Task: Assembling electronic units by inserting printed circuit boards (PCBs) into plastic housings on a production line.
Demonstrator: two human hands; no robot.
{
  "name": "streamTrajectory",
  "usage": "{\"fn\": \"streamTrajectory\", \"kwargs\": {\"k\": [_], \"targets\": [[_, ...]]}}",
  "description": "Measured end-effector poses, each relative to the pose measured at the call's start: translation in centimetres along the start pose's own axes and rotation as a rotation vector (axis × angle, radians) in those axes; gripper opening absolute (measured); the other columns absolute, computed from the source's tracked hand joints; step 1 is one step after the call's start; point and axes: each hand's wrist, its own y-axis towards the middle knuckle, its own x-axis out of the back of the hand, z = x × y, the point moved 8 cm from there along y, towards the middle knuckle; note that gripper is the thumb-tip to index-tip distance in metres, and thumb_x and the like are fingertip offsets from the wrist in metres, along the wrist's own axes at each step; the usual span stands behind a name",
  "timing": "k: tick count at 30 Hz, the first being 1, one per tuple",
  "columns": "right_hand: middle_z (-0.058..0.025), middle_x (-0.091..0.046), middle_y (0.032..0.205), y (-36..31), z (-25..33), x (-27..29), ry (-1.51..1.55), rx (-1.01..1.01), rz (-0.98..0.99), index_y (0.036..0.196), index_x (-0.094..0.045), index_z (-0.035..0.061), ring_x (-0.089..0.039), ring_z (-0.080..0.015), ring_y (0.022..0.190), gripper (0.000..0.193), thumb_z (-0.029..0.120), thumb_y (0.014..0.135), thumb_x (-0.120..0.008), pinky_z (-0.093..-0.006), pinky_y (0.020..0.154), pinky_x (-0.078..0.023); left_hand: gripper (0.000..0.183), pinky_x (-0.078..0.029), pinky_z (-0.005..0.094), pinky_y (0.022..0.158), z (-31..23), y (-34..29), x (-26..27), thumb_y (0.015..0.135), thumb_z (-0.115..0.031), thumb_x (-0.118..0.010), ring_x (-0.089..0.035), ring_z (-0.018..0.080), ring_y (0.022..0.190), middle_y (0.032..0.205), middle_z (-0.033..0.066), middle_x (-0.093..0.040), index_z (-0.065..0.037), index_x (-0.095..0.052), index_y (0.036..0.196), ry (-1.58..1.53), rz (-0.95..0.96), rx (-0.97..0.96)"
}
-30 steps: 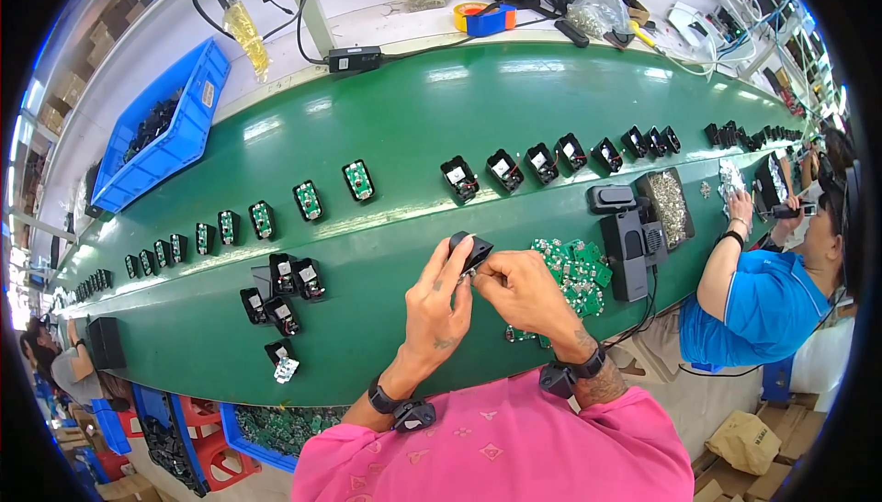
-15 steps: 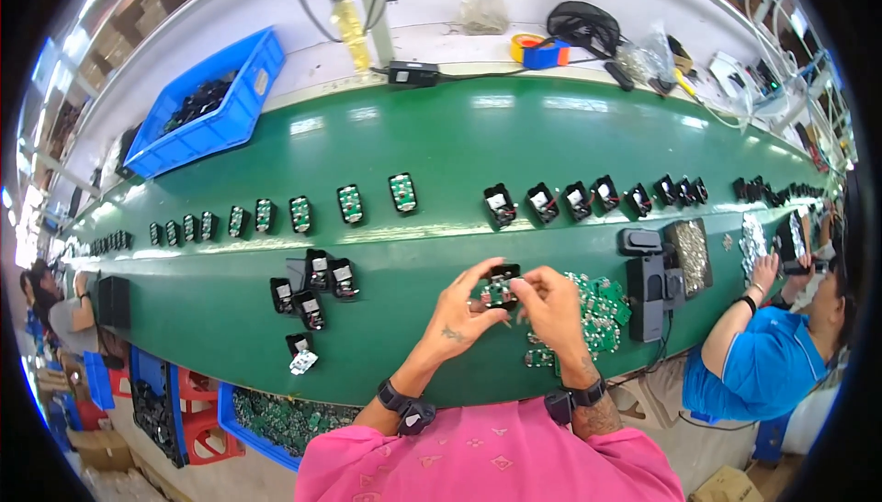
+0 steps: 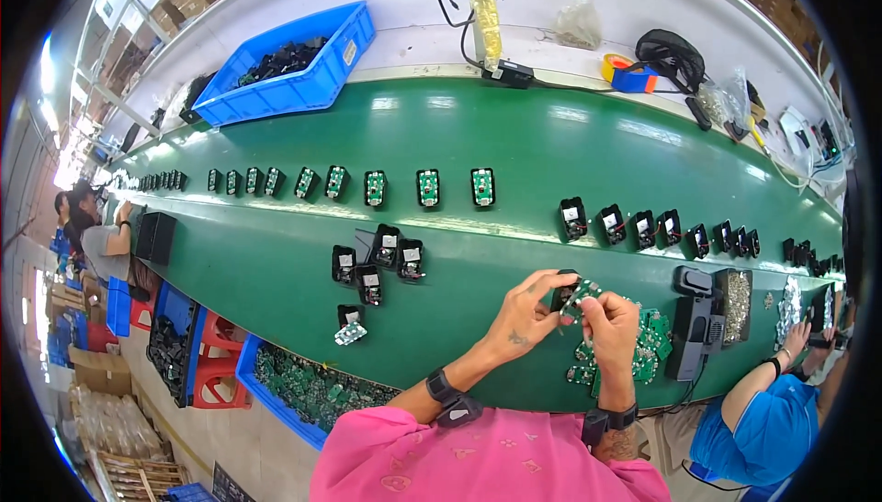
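Note:
Between the fingers of my left hand (image 3: 521, 320) is a small black plastic housing (image 3: 560, 294), partly hidden. My right hand (image 3: 614, 329) pinches a green circuit board (image 3: 579, 297), tilted at the housing's opening. Whether the board touches the housing I cannot tell. Under and beside my right hand lies a heap of green circuit boards (image 3: 654, 344). To the left of my hands stand several black housings (image 3: 387, 247) with parts inside, and nearer me one housing has a loose board (image 3: 350, 332) leaning on it.
Across the green bench (image 3: 514, 144) runs a row of housings with boards (image 3: 428, 188) and, farther right, board-less ones (image 3: 572, 219). A blue crate (image 3: 276, 98) stands at the back left, a blue bin of boards (image 3: 303, 392) below the bench. A black device (image 3: 694, 323) and a co-worker (image 3: 763, 419) are right.
The view has swung left, so the bench things appear farther right. The board in my right hand now stands tilted up from the housing, where it lay closer over it before.

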Motion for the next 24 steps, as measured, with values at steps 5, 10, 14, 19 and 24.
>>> {"fn": "streamTrajectory", "kwargs": {"k": [5, 10, 14, 19, 24], "targets": [[0.0017, -0.056, 0.056, -0.2, 1.5, -1.3, -0.269, 0.062, 0.146, 0.07, -0.06, 0.0001, -0.05, -0.004, 0.049, 0.03, 0.015, 0.094, -0.069, -0.0242, 0.043, -0.035, 0.06, -0.057, 0.0278, 0.062, 0.2, 0.2, -0.3, 0.08, 0.015, -0.058, -0.07, 0.0216, 0.083, 0.137, 0.023, -0.054, -0.011, -0.06, 0.134, 0.044, -0.026, -0.058], [-0.0123, -0.058, 0.058, -1.2, 3.8, -2.5, -0.469, 0.129, 0.104, 0.077, -0.055, -0.0014, -0.06, -0.0255, 0.05, 0.027, 0.015, 0.097, -0.061, -0.0377, 0.048, -0.042, 0.057, -0.056, 0.0246, 0.065, 0.0, 0.5, -0.1, 0.081, 0.015, -0.052, -0.068, 0.0111, 0.08, 0.125, 0.0141, -0.066, -0.009, -0.062, 0.132, 0.05, -0.108, -0.104], [-0.0168, -0.056, 0.06, -0.5, 5.6, -2.8, -0.595, 0.347, 0.105, 0.083, -0.061, -0.0011, -0.059, -0.0367, 0.055, 0.02, 0.015, 0.096, -0.061, -0.0426, 0.05, -0.042, 0.052, -0.053, 0.0277, 0.062, -0.1, 0.1, 1.1, 0.086, 0.01, -0.056, -0.067, 0.0133, 0.074, 0.11, 0.0138, -0.07, -0.01, -0.061, 0.134, 0.106, -0.197, -0.019], [-0.0147, -0.055, 0.057, -0.1, 5.1, -2.8, -0.568, 0.3, 0.051, 0.074, -0.061, -0.0025, -0.051, -0.0254, 0.046, 0.029, 0.019, 0.092, -0.069, -0.0374, 0.046, -0.037, 0.052, -0.054, 0.0252, 0.058, 0.3, 0.4, 1.4, 0.085, 0.009, -0.055, -0.066, 0.0074, 0.071, 0.108, 0.0113, -0.069, -0.005, -0.055, 0.136, -0.059, -0.067, 0.036], [-0.0138, -0.056, 0.057, 0.0, 4.5, -2.7, -0.596, 0.258, 0.031, 0.073, -0.061, -0.002, -0.051, -0.0237, 0.046, 0.03, 0.02, 0.092, -0.07, -0.0374, 0.046, -0.037, 0.044, -0.057, 0.0248, 0.057, -0.1, 0.3, 1.0, 0.092, 0.002, -0.057, -0.071, 0.014, 0.078, 0.122, 0.0148, -0.064, -0.003, -0.053, 0.136, -0.283, -0.01, 0.085]]}}
